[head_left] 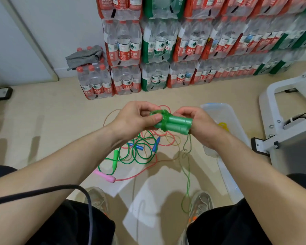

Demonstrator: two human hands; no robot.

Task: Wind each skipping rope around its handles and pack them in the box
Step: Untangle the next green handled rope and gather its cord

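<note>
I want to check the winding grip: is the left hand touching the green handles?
Touching. The head view shows the left hand pinching the green handles, with its thumb pressed against their rope-wrapped end.

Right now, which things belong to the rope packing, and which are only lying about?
Job: green rope, held by left hand and right hand; floor ropes; box.
Lying about: bottle packs; grey cloth; black cable; white frame.

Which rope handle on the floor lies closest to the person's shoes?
The pink handle, lowest in the picture. The green handle and the blue handles lie farther off, up in the tangle.
</note>
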